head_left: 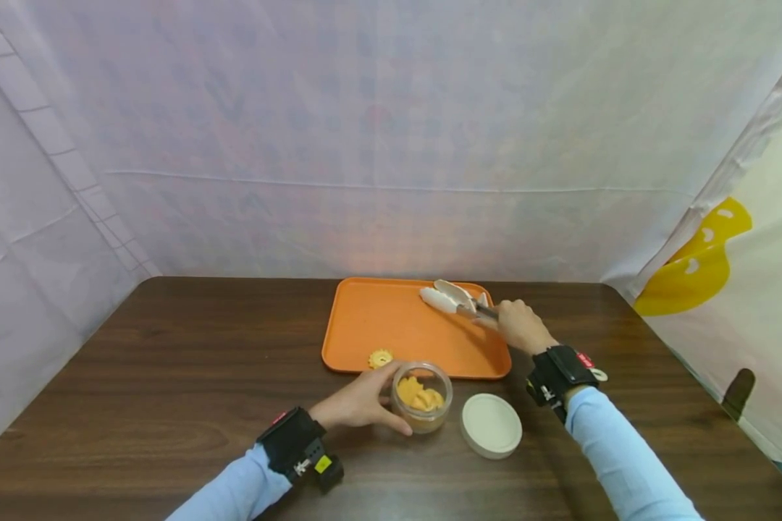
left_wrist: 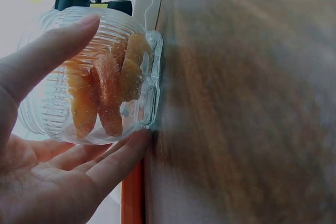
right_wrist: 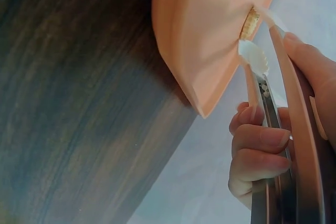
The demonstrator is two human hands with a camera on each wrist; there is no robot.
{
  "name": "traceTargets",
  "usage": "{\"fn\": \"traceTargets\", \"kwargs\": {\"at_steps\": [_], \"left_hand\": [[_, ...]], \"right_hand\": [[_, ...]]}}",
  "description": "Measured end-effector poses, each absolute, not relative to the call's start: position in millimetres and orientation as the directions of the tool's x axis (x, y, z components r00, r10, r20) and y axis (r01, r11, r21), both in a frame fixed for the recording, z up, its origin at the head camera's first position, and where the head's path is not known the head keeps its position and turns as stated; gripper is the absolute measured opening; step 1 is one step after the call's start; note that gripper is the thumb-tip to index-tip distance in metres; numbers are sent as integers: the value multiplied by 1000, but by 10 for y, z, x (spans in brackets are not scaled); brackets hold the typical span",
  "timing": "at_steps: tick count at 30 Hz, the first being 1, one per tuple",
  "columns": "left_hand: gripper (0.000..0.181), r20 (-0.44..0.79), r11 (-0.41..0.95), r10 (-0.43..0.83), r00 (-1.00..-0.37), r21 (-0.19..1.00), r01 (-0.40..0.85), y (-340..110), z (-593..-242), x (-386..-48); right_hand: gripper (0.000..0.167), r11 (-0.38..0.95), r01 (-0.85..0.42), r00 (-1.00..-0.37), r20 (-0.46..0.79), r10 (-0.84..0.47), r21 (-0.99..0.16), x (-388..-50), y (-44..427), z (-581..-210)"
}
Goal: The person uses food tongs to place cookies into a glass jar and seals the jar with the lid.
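My left hand (head_left: 363, 401) curls its thumb and fingers round a clear jar (head_left: 422, 396), which stands upright on the table without a lid and holds several yellow-orange pieces (left_wrist: 109, 90). My right hand (head_left: 521, 325) grips metal tongs (head_left: 472, 311) with white tips, over the right back part of the orange tray (head_left: 365, 318). In the right wrist view a pale yellow piece (right_wrist: 250, 23) lies on the tray between the two tong tips, which stand apart. A round scalloped yellow piece (head_left: 380, 358) rests near the tray's front edge, beside the left fingers.
A round white lid (head_left: 492, 425) lies on the dark wooden table (head_left: 202, 376), right of the jar. White cloth (head_left: 378, 145) hangs behind the table and along both sides, with a yellow shape (head_left: 694, 268) on the right one.
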State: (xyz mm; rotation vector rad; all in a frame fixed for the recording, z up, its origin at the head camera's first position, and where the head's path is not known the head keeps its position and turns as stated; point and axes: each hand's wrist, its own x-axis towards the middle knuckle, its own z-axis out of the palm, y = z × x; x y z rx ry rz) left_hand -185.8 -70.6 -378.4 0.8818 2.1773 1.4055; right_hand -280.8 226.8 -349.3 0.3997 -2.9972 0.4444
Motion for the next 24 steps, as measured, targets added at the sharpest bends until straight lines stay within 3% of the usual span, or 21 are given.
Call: {"fn": "traceTargets", "kwargs": {"at_steps": [24], "left_hand": [[81,1,294,688,-726,914,280,-699,-3791,-1863]], "right_hand": [[39,867,-410,-907,230,-353,-284,-2559,2416,-3434]]}}
